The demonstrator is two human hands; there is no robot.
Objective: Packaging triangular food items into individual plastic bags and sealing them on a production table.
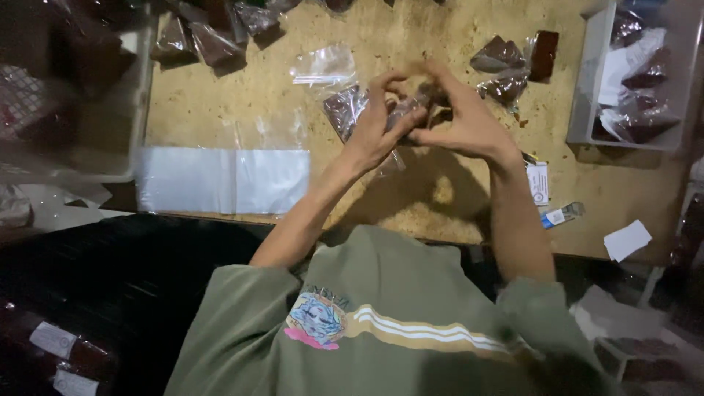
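From the head camera, both hands meet over the middle of the table, which has a rough tan top. The left hand and the right hand are closed together around a small clear bag with something dark brown inside; the fingers of both pinch it at the top, and the bag is held just above the table, between the two palms. Under the left hand lies another filled bag, partly hidden by the wrist. Just beside it, toward the far edge, lies an empty bag. A flat stack of clear bags lies at the near edge on the left, well apart from the hands. More dark packets lie near the right hand, on its far side. At the right stands a grey tray with filled packets in it. A small white card and a small tube lie by the right forearm. The person wears a green shirt.
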